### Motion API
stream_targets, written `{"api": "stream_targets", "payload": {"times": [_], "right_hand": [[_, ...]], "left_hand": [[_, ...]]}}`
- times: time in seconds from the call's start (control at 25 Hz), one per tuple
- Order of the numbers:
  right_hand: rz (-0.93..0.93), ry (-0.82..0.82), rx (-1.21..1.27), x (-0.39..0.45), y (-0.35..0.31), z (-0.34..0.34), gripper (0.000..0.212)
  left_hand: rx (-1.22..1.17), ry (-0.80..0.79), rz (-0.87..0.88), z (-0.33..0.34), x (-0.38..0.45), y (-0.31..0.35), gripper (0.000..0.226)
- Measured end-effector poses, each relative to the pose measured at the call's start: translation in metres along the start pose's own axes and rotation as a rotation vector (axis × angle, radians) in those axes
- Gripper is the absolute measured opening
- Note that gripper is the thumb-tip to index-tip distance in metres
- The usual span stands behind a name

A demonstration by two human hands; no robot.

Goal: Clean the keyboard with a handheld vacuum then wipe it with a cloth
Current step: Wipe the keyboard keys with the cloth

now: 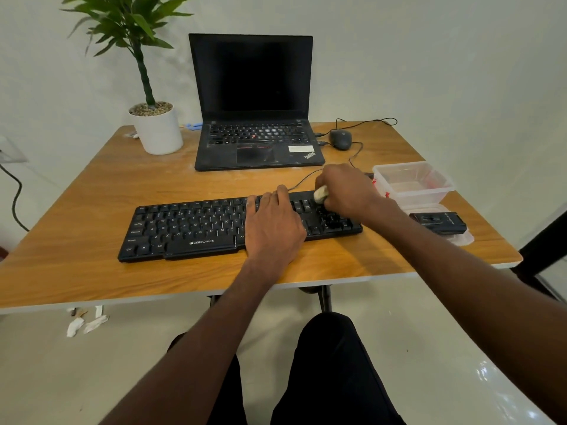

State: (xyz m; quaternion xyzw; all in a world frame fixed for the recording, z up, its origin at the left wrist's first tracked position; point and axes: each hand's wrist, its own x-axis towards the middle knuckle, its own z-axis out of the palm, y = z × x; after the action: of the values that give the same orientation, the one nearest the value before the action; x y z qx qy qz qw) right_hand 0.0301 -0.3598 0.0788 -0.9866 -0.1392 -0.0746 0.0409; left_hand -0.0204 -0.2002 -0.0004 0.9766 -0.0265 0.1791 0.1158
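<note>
A black keyboard point(190, 228) lies across the middle of the wooden table point(92, 194). My left hand point(273, 222) rests flat on the keyboard's right-centre keys, fingers spread. My right hand point(346, 188) is closed around a small bunched pale cloth point(320, 194), pressing it on the keys near the keyboard's top right. Only a bit of the cloth shows under the fingers. A black handheld vacuum point(438, 223) lies on the table to the right of the keyboard, on a clear lid.
An open black laptop point(254, 118) stands behind the keyboard, a wired mouse point(340, 139) to its right. A potted plant point(158, 130) is at back left. A clear plastic box point(412, 182) sits at the right. Paper scraps point(86, 323) lie on the floor.
</note>
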Motion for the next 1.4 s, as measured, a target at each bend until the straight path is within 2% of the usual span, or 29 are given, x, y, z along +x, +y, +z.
{"api": "stream_targets", "payload": {"times": [0.08,0.24,0.44,0.6,0.68,0.84,1.04,1.2,1.4], "right_hand": [[-0.068,-0.050,0.018,-0.008,-0.004,-0.004,0.037],[-0.048,-0.081,0.119,-0.017,0.010,-0.008,0.035],[0.064,0.052,0.098,-0.019,0.004,-0.006,0.033],[-0.076,-0.115,0.007,-0.025,-0.008,-0.007,0.039],[-0.043,-0.168,0.040,-0.030,-0.001,-0.015,0.039],[0.125,-0.018,-0.035,-0.026,0.013,-0.020,0.031],[0.146,-0.079,-0.032,-0.028,0.009,-0.010,0.027],[0.212,0.017,-0.033,-0.030,0.009,-0.012,0.021],[0.066,-0.053,-0.098,-0.035,-0.005,-0.005,0.031]], "left_hand": [[-0.008,-0.006,-0.005,0.000,0.001,0.000,0.045],[-0.005,-0.006,-0.004,0.001,0.000,0.000,0.045],[-0.009,-0.014,-0.002,0.000,0.000,0.000,0.045],[-0.014,-0.017,-0.007,-0.002,0.000,0.001,0.045],[-0.021,-0.014,-0.006,-0.002,-0.001,0.001,0.047],[-0.018,-0.017,-0.007,-0.003,0.000,0.001,0.048],[-0.022,-0.026,-0.005,-0.006,-0.001,0.002,0.051],[-0.030,-0.036,-0.008,-0.005,0.000,0.003,0.050],[-0.026,-0.033,-0.011,-0.005,0.000,0.003,0.051]]}}
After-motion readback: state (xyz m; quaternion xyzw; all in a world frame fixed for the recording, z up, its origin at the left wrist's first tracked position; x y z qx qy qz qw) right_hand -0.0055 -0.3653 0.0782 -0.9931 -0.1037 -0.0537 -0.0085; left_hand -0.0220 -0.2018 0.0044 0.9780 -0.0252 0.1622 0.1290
